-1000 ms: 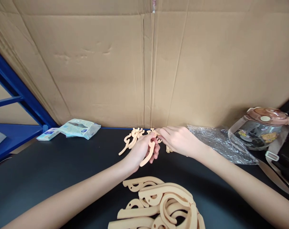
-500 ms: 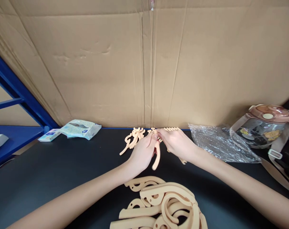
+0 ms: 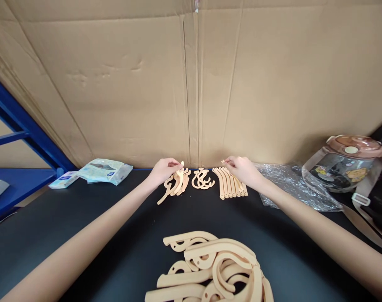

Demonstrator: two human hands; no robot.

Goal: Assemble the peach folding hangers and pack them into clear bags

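My left hand (image 3: 163,171) is at the far left group of pieces, its fingertips pinching a beige plastic hanger arm (image 3: 180,173) over the other curved arms (image 3: 177,188) lying there. On the right, my right hand (image 3: 245,171) has thumb and fingers closed on another slim hanger arm (image 3: 223,161), whose tip shows past the fingertips; the rest is partly hidden. Below that hand lies a neat side-by-side row of hanger arms (image 3: 226,184). Between the two hands sits a small cluster of beige hanger hooks (image 3: 202,181), touched by neither.
Near me lies a large heap of folded beige hangers (image 3: 210,268) on the black table (image 3: 115,251). Tissue packs (image 3: 104,171) are at the back left. Clear plastic wrap (image 3: 291,184) and a strapped bottle (image 3: 345,167) stand right. A cardboard wall (image 3: 131,92) closes the back.
My hands were together over the middle with hanger pieces; they have moved apart, the left to the left group and the right to the row. The hook cluster is uncovered now.
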